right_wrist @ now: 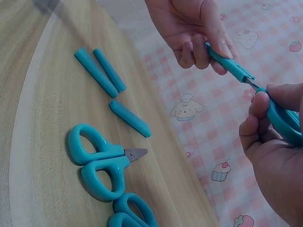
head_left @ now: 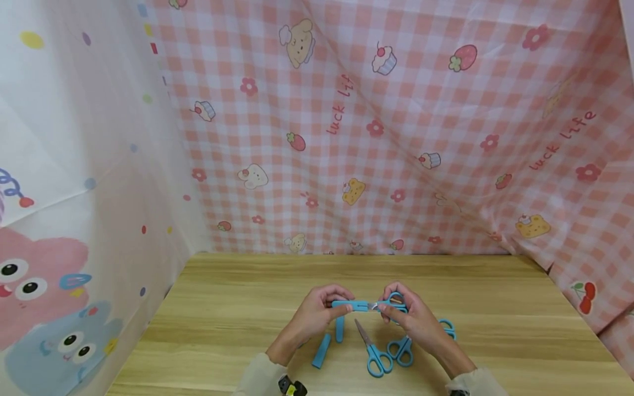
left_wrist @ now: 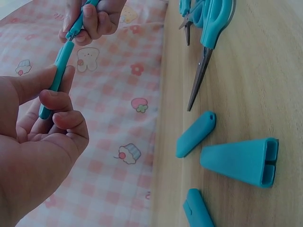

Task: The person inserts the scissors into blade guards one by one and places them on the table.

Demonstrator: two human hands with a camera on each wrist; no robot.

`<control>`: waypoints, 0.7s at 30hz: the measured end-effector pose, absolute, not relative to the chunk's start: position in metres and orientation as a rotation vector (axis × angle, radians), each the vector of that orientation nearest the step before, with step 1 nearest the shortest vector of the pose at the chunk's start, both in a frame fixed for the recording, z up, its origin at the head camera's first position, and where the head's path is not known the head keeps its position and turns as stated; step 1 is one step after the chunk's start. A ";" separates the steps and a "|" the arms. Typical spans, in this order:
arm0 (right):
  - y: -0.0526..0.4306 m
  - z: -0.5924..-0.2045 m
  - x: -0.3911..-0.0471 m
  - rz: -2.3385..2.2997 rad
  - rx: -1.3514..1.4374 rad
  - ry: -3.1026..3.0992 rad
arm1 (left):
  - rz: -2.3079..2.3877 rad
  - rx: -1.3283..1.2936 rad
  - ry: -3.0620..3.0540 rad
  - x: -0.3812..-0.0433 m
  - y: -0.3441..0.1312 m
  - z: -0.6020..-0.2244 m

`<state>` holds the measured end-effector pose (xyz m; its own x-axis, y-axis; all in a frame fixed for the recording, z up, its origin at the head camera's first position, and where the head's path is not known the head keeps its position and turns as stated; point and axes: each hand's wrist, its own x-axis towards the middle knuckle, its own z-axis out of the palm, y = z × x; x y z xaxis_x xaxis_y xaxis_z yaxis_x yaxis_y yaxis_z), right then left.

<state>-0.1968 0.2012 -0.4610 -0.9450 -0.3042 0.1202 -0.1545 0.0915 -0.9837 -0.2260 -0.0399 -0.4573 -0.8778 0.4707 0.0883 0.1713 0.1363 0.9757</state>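
Gaping only in left wrist view: loose cover (left_wrist: 232, 161)

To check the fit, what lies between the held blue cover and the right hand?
Some bare scissor blade shows between cover and right hand in the head view.

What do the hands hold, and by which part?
Right hand: blue-handled metal scissors, by the handles. Left hand: slim blue plastic sheath, by the half away from the scissors.

pink checked cloth (head_left: 396, 115) hangs behind a wooden table (head_left: 223, 313)
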 end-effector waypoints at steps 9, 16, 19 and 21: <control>0.199 -0.463 -0.197 -2.016 -0.512 2.214 | 1.797 0.580 2.186 -0.225 -0.038 -0.456; 0.199 -0.461 -0.197 -1.991 -0.453 2.235 | 1.784 0.585 2.196 -0.225 -0.038 -0.456; 0.199 -0.460 -0.197 -1.985 -0.455 2.240 | 1.776 0.593 2.209 -0.225 -0.038 -0.457; 0.199 -0.460 -0.197 -1.983 -0.461 2.238 | 1.769 0.598 2.217 -0.226 -0.038 -0.457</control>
